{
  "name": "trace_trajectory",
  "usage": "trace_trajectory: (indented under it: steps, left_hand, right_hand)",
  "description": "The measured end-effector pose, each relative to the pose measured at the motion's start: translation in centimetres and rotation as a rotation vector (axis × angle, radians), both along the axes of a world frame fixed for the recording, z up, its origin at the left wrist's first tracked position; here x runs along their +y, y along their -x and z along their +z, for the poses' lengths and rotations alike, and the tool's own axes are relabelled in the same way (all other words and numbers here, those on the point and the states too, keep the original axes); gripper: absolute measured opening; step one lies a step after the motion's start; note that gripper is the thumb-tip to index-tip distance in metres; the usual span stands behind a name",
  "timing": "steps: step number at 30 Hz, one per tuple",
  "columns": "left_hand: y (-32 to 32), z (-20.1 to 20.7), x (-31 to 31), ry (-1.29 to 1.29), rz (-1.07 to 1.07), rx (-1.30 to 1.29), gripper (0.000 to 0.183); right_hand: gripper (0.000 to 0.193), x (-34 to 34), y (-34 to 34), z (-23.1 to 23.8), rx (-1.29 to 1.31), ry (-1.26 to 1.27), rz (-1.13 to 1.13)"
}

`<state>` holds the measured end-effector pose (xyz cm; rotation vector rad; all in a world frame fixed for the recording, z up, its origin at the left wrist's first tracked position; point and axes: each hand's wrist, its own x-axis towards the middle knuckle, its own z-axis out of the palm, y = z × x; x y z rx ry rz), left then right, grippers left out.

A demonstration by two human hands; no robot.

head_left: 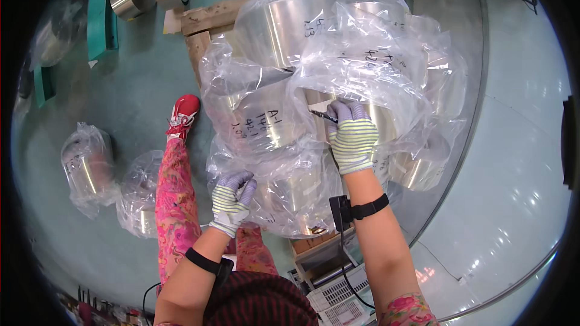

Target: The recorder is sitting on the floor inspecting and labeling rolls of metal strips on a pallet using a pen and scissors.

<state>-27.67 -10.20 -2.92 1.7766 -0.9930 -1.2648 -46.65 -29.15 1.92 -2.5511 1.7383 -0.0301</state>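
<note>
The right grip (352, 139), in a striped yellow-and-grey knit glove (355, 156), is closed around a slim black pen (323, 116), which slants over a shiny silver metal roll (382, 119) at an opening in clear plastic film (396, 93). The left grip (230, 202), gloved alike, is half-curled beside a plastic-wrapped silver cylinder (296, 190); from here I can't tell whether it pinches anything.

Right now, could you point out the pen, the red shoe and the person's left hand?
Black pen (323, 116): head view, the middle of its visible barrel.
Red shoe (185, 109): head view, on its upper.
Left hand (229, 200): head view, the back of the hand.
</note>
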Motion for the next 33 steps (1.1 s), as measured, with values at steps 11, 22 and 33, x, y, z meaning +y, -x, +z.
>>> trace_trajectory:
  steps: [11, 22, 33]
  left_hand:
    - [-0.8, -0.4, 0.8, -0.033, -0.066, 0.003, 0.015]
    - [-2.8, -1.1, 0.8, -0.167, -0.017, 0.040, 0.016]
    - [-1.8, -1.8, 0.8, -0.051, -0.128, -0.008, 0.017]
  right_hand:
    - [0.021, -1.7, -0.6, 0.6, 0.142, 0.023, 0.122]
    - [0.020, -1.9, 0.0, 0.8, 0.246, -0.023, 0.190]
    - [0.022, -1.8, -0.1, 0.9, 0.128, 0.024, 0.206]
